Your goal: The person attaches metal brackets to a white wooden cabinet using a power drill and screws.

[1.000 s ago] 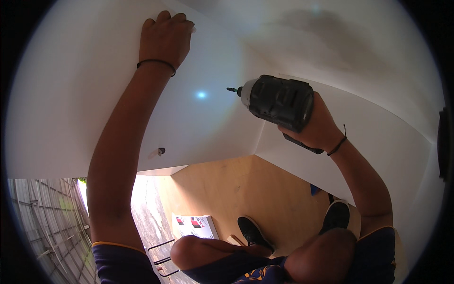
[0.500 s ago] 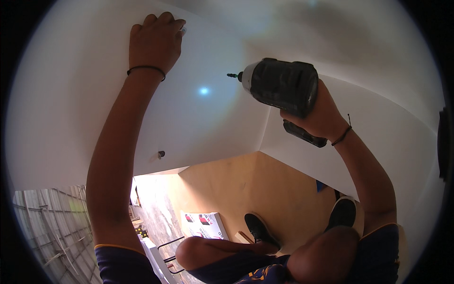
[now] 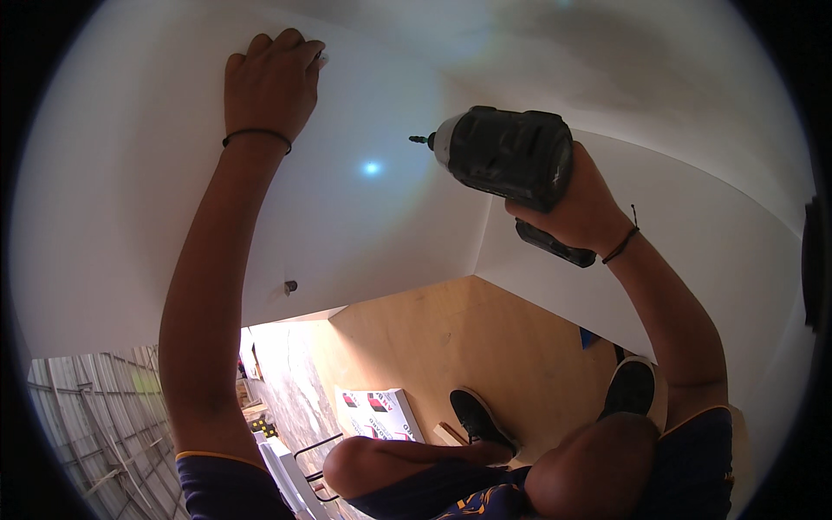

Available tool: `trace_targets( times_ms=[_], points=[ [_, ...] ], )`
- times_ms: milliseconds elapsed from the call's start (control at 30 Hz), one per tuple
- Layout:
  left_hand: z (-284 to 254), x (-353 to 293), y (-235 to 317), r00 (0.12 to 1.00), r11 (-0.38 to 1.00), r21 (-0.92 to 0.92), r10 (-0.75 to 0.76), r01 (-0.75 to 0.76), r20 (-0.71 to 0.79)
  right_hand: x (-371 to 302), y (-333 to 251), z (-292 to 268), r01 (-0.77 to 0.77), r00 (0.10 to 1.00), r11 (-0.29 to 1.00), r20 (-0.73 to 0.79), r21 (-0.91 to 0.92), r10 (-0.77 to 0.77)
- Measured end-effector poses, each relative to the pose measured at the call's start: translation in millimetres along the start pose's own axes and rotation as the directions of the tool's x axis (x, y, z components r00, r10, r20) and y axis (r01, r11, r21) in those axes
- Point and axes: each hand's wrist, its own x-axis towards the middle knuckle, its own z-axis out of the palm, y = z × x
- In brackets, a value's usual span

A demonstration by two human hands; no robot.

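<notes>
White panel (image 3: 347,234): spreads behind both hands, meeting a white side panel (image 3: 676,186) at a corner on the right.
Wood-toned floor (image 3: 407,338): below the panels, under the person's feet.
Gridded surface (image 3: 95,425): grey, at lower left, beyond the panel's edge.
Cordless impact driver (image 3: 511,156): black with a grey nose, raised right of centre, aimed left, in front of the panels.
Right hand (image 3: 594,204): closed firmly round the driver's handle.
Left hand (image 3: 270,87): up against the white panel, fingers curled, thumb and forefinger pinched together.
Printed package (image 3: 377,414): white, red and black, flat near the person's bent knee.
Dark shoes (image 3: 631,387): both on the floor.
Driver bit (image 3: 418,139): in the driver's nose, tip well apart from the left hand.
Bluish light spot (image 3: 372,168): on the white panel, left of the bit and lower.
Dark fitting (image 3: 291,286): on the white panel near its lower edge.
Small pale piece (image 3: 323,59): at the left fingertips, mostly hidden.
</notes>
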Motion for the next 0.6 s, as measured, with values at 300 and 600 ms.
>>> trace_targets(
  times_ms=[300,600],
  points=[
    [-2.1,-4.2,-6.2,1.0,0.994,-0.105,0.006,-0.007,-0.007,-9.2,-11.8,1.0,-0.017,1.0,1.0,-0.023,-0.025,0.017],
    [-85.0,-137.8,-2.9,0.98,0.9,-0.424,0.012,-0.098,-0.2,-51.1,4.1,-6.1,-0.252,0.964,0.967,0.079,-0.045,0.255]
  ],
)
